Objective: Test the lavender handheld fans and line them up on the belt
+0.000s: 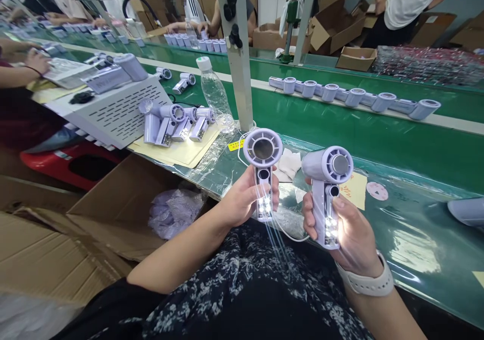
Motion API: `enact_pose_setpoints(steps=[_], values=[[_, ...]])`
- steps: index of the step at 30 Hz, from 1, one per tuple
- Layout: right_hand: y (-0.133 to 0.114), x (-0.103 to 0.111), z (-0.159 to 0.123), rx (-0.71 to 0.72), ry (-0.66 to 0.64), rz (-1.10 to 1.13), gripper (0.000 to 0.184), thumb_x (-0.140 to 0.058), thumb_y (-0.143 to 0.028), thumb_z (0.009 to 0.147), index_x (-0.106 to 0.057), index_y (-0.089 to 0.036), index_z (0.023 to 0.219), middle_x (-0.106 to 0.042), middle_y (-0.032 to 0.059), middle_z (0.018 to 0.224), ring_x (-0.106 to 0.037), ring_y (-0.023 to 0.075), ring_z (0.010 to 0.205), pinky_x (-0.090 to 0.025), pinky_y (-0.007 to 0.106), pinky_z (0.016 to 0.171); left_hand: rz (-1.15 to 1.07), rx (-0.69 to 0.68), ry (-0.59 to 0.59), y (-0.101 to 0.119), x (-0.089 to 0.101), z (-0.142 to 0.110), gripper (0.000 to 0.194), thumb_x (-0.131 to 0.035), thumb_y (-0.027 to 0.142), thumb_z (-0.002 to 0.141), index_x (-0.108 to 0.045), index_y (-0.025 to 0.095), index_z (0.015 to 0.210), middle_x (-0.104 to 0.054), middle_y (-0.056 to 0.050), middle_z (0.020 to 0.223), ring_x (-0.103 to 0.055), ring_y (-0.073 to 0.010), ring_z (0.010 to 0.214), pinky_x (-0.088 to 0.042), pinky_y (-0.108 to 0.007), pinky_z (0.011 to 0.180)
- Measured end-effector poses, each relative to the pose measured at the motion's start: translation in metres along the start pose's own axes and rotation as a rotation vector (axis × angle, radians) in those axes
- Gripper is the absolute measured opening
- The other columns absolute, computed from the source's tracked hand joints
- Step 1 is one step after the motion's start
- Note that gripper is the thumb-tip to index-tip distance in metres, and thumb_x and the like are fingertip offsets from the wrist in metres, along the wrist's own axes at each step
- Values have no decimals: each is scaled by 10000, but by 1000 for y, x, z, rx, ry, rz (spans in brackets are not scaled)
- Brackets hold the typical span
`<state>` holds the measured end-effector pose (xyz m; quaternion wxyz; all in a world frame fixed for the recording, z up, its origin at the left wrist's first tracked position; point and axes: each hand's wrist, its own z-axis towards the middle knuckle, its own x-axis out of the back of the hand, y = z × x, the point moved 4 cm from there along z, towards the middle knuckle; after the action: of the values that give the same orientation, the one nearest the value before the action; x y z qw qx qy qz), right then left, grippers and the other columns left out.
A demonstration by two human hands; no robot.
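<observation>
My left hand (245, 193) is closed around the handle of a lilac handheld fan (263, 146), held upright with its round head on top. A second handheld fan (327, 166) is gripped in my right hand (353, 229), its head turned slightly to the right. Bright lights glow on the handle fronts of both fans. Both are held above the table's near edge, apart from each other. To the left, several like fans (177, 120) stand or lean on yellow paper (189, 153). A white cable (291, 236) hangs below my hands.
A metal post (238, 77) rises just beyond my left hand, beside a clear plastic bottle (215, 88). A row of fans (355, 98) lies along the green conveyor (340, 133). An open carton (121, 199) sits below left. Co-workers sit across the line and at left.
</observation>
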<state>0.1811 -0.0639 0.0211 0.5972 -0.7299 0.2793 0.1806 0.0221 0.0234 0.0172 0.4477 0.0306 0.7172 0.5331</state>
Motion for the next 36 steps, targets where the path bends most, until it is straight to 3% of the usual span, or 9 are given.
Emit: enact_pose_setpoints(steps=[6, 9, 12, 15, 17, 20, 26, 31, 36], values=[[4, 3, -1, -33, 12, -56, 234, -712, -414, 886, -703, -185, 932, -674, 74, 877, -595, 147, 613, -523, 239, 475, 154, -1, 66, -6, 7, -1, 503, -804, 405, 800, -444, 194, 1080, -666, -62, 968, -711, -210, 702, -581, -355, 634], [9, 7, 0, -25, 59, -42, 226, -707, -412, 893, -700, -189, 924, -679, 63, 860, -590, 137, 589, -509, 222, 453, 176, -4, 114, -11, 9, -2, 626, -829, 497, 768, -410, 201, 1128, -702, -88, 966, -707, -198, 620, -552, -310, 558], [13, 8, 2, -35, 69, -10, 219, -685, -403, 906, -711, -186, 924, -686, 56, 833, -587, 128, 558, -505, 215, 447, 101, 36, 112, -15, 6, -1, 534, -687, 579, 863, -379, 215, 1103, -716, -59, 851, -684, -186, 541, -507, -264, 473], [15, 4, 3, -81, -12, 22, 390, -597, -513, 949, -756, -157, 919, -713, 81, 816, -580, 119, 498, -538, 234, 467, 58, 68, 87, -17, 3, 0, 420, -604, 527, 902, -376, 216, 1069, -727, -52, 831, -706, -197, 562, -525, -262, 491], [13, 3, 2, -67, -4, 22, 499, -550, -597, 962, -790, -160, 962, -756, 114, 892, -664, 163, 580, -621, 287, 589, 45, 52, 43, -16, 1, 0, 448, -633, 523, 866, -378, 215, 1069, -739, -64, 878, -727, -214, 602, -555, -288, 529], [7, 1, -2, -20, 99, -8, 448, -607, -610, 943, -806, -226, 1058, -790, 109, 1067, -763, 248, 854, -666, 356, 779, 49, 34, -20, -12, -2, -3, 490, -685, 525, 844, -380, 219, 1074, -742, -81, 967, -749, -233, 665, -589, -329, 591], [-7, -18, -14, 46, 50, 16, 342, -731, -554, 879, -814, -266, 1045, -804, 96, 1069, -785, 331, 910, -680, 476, 782, 83, 41, -102, 7, -22, -22, 462, -692, 477, 897, -363, 248, 1126, -732, -68, 1046, -765, -242, 812, -620, -367, 695], [-7, -13, -9, 15, 186, 53, 277, -711, -468, 911, -809, -234, 1022, -802, 92, 1060, -766, 301, 921, -661, 426, 785, 78, 69, -3, 7, -21, -17, 478, -751, 450, 858, -426, 230, 1130, -724, -64, 1023, -740, -230, 851, -611, -373, 751], [4, -8, -5, -164, 253, 87, 279, -655, -425, 851, -790, -182, 843, -763, 84, 869, -710, 203, 774, -628, 288, 738, -35, 226, 76, -13, -11, -3, 627, -930, 331, 633, -575, 152, 1117, -645, -13, 838, -661, -150, 736, -549, -288, 737]])
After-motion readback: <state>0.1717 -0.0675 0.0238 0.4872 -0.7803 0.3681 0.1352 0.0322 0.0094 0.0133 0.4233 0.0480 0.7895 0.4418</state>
